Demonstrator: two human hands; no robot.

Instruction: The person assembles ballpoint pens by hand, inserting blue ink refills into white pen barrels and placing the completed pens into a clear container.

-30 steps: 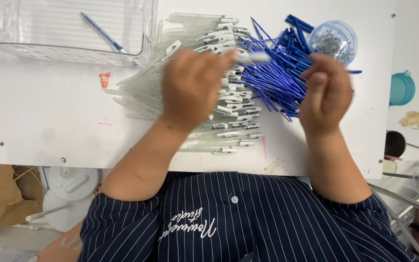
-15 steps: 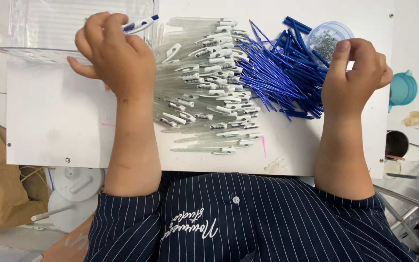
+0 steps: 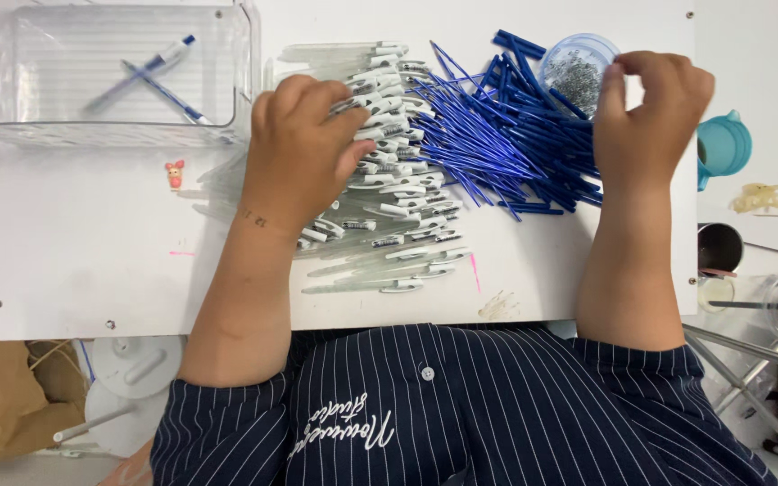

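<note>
While the left hand (image 3: 303,153) curls fingers onto clear pen barrels (image 3: 389,162), the right hand (image 3: 650,108) pinches above the spring cup (image 3: 578,67).

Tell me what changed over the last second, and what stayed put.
The left hand went out to the clear bin, left an assembled pen there crossing another, and came back onto the pile of clear barrels. The right hand rose from the blue refills to the small cup. The piles, cup and teal container stayed put.
</note>
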